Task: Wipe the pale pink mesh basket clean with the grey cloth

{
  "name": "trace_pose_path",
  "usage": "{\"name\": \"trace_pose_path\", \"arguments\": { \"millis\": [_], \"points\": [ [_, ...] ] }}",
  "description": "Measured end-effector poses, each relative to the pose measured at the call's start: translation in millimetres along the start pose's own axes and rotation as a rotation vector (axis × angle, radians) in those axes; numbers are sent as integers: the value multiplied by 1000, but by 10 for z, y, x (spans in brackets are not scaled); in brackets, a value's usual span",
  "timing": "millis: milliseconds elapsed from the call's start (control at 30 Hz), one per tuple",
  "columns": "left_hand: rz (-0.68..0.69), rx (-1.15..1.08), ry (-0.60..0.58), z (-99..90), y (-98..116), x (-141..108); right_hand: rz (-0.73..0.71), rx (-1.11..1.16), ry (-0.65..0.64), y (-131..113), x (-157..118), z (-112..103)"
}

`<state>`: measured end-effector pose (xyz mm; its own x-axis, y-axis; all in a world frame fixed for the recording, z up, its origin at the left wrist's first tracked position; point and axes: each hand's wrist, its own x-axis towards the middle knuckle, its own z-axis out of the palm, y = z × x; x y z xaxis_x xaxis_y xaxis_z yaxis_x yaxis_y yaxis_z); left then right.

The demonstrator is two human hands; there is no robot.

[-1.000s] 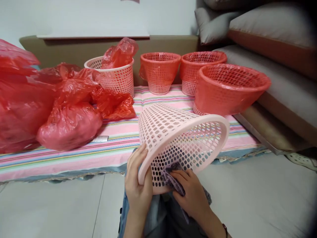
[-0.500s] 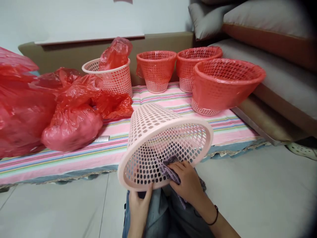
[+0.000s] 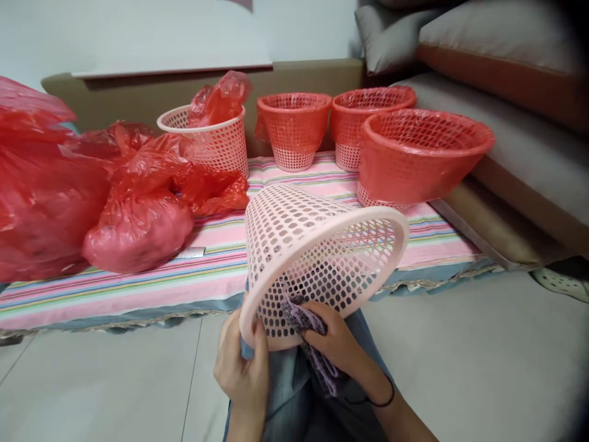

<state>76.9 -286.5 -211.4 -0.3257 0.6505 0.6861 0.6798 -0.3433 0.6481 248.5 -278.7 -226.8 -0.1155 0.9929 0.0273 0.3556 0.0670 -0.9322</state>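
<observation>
A pale pink plastic basket (image 3: 294, 230) with a perforated wall lies tilted over my knees, its mouth facing me. My left hand (image 3: 243, 362) grips the rim at the lower left, thumb inside and fingers outside. In my right hand (image 3: 334, 337) is a bunched purple and dark grey cloth (image 3: 317, 362), which reaches into the basket's mouth against the lower inner wall. Part of the cloth hangs down below the rim. The fingertips of my right hand are partly hidden by the cloth.
Baskets lined with red bags (image 3: 294, 116) stand at the back and right (image 3: 426, 153) of the striped sheet (image 3: 221, 248). Another pink basket (image 3: 230, 144) has a red bag bunched in it. Full red plastic bags (image 3: 142, 233) lie left. Cushions (image 3: 501, 43) are stacked right.
The basket has turned and shifted slightly right. My left hand has moved from the bottom of the rim to its left side. My right hand has moved left and down with the cloth.
</observation>
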Motion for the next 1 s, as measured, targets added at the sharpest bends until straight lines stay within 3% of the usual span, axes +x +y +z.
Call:
{"name": "trace_pose_path", "arguments": {
  "millis": [167,300,433,533,633,733,867,1000],
  "points": [
    [-55,-34,99,33,-37,188,-42,-5,-178,-165,309,-164],
    [-61,-100,77,81,14,303,-184,-120,-16,-295,949,-281],
    [-102,-139,64,119,42,314,-227,-419,-24,-268,1600,-84],
    [-122,-126,58,112,0,283,-193,-510,-64,-112,1833,204],
    [-128,-135,59,101,-54,248,-146,-591,-82,53,1858,447],
    [-119,-152,81,103,-75,229,-125,-656,-95,117,1780,537],
    [-111,-153,73,111,-68,221,-137,-708,-164,58,1472,426],
    [-108,-131,73,115,-77,205,-168,-701,-202,-20,838,212]
  ]
}}
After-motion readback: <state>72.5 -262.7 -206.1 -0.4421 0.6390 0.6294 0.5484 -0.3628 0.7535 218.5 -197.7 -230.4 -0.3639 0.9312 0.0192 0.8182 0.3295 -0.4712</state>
